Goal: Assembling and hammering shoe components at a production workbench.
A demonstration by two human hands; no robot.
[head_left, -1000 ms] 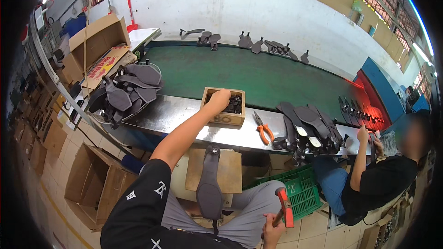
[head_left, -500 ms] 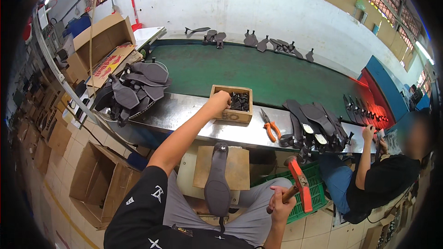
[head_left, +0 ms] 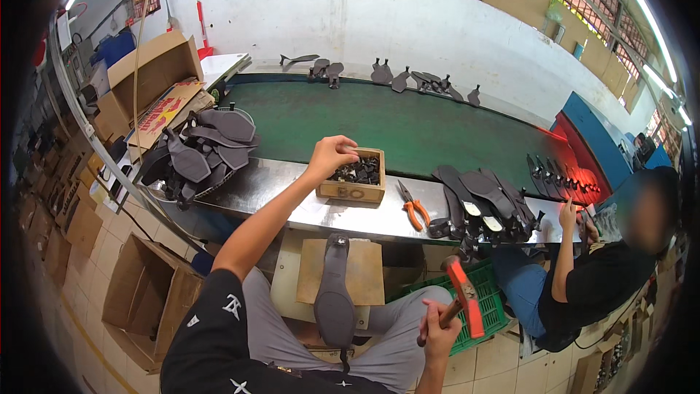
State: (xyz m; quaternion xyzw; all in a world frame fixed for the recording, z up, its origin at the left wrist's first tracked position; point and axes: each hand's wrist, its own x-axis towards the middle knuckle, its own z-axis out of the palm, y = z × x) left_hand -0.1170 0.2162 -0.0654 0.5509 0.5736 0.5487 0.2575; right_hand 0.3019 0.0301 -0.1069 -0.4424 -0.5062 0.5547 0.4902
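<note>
My left hand (head_left: pixel 333 157) is raised just over the left back edge of a small wooden box (head_left: pixel 357 193), its fingertips pinched together. Whatever may be between them is too small to make out. Small black parts (head_left: pixel 363 169) fill the box. My right hand (head_left: pixel 440 330) grips a hammer (head_left: pixel 464 298) by its wooden handle, the red-orange head up, above my right thigh. Between my knees a dark grey, sole-shaped piece (head_left: pixel 335 314) lies lengthwise, its narrow end on a square tan board (head_left: pixel 370 270) and its wide end toward me.
Pliers (head_left: pixel 413 208) with orange handles lie on the metal bench edge (head_left: pixel 292 211), beside a pile of grey pieces (head_left: pixel 488 197). A full basket (head_left: pixel 208 153) stands left. Behind runs a green conveyor belt (head_left: pixel 364 113). A co-worker (head_left: pixel 605 270) sits at right, near a green crate (head_left: pixel 488 303).
My left hand has lifted out of the wooden box and shifted a little up and left, fingers still pinched. The right hand keeps the hammer nearly in place. The whole view has shifted slightly.
</note>
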